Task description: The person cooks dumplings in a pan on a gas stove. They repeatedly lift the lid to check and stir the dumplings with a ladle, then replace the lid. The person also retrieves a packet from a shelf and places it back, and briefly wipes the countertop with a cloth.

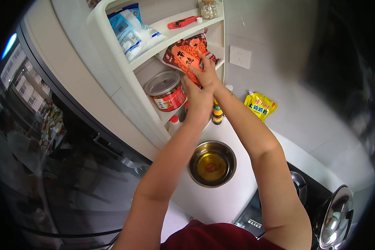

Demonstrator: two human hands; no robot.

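Observation:
Both my arms reach up to a white shelf unit. My right hand [207, 73] lies with its fingers on the front of a red and orange printed plastic bag [186, 56] on the middle shelf. Just below, my left hand [198, 95] is at the bag's lower edge, its fingers partly hidden behind my right wrist. Left of the bag stands a round clear plastic tub with a red label [170, 97]. On the white counter below my hands is a stainless steel bowl [212, 164] holding yellow liquid with a small reddish-brown thing in it.
The top shelf [175, 36] holds blue and white bags [134, 34], a red utility knife [182, 22] and a glass jar [209, 10]. A yellow pouch [261, 105] leans by the wall, near small bottles [217, 114]. A hob [314, 187] with a shiny lid [336, 217] is at right.

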